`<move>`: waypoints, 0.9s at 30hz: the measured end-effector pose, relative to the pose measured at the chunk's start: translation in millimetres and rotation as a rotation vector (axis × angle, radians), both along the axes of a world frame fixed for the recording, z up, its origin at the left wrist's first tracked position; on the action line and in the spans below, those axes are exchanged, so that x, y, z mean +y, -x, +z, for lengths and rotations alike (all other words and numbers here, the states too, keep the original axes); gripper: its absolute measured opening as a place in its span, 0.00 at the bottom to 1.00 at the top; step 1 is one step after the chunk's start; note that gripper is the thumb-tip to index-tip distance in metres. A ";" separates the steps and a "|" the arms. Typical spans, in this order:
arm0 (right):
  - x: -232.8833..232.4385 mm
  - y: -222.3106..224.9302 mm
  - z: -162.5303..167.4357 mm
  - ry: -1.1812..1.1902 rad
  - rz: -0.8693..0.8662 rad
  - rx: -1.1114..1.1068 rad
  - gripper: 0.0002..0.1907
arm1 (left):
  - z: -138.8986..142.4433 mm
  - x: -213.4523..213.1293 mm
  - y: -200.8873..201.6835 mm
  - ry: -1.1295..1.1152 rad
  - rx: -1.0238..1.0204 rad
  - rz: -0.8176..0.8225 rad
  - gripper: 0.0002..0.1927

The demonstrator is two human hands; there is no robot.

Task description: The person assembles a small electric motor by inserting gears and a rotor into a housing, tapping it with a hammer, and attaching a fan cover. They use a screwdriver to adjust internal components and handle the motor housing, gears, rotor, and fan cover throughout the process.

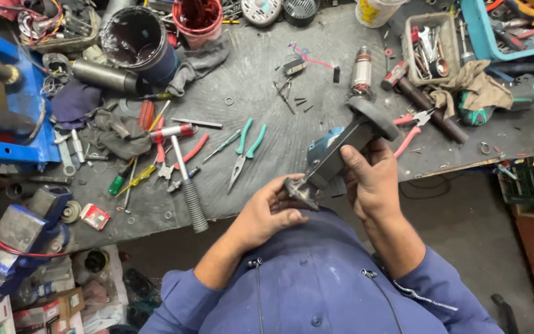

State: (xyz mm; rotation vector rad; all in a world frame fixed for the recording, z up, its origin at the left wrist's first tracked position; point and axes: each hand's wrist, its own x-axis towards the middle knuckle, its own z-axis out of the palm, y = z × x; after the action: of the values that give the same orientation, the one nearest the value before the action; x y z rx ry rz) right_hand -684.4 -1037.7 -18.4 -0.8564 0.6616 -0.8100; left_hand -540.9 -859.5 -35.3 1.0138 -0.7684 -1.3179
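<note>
My right hand (371, 179) grips the body of a blue-grey power tool housing (332, 154) with a black round knob (373, 117) at its far end, held tilted above the workbench's front edge. My left hand (270, 210) pinches the small dark metal part (301, 190) at the tool's near end. Both sleeves are blue.
The dark workbench (261, 80) carries teal-handled pliers (245, 151), a hammer (183, 176), red pliers (412, 127), a motor armature (361, 71), screwdrivers, rags, a dark bucket (137, 40), a red bucket (197, 18) and a tray of wrenches (431, 43). A blue vise (7, 105) stands at left.
</note>
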 end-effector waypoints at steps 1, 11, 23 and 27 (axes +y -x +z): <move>-2.2 0.7 3.8 0.050 -0.016 0.052 0.22 | 1.6 -7.2 5.3 -0.023 0.053 0.009 0.43; -53.5 26.6 -5.7 0.105 0.117 -0.244 0.34 | -21.8 -68.9 43.4 -0.097 0.552 -0.180 0.50; -110.0 34.5 -10.5 -0.100 0.319 -0.219 0.40 | -0.9 -104.3 65.9 -0.081 0.348 0.042 0.34; -117.6 36.1 5.0 -0.058 0.469 -0.178 0.43 | 26.8 -106.7 76.5 -0.138 -0.127 0.352 0.26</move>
State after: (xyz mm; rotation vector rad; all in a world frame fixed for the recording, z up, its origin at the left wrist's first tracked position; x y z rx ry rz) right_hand -720.5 -1155.2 -13.4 -0.8325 0.3057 -0.4334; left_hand -617.4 -966.3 -8.4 1.2886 -0.5652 -1.0191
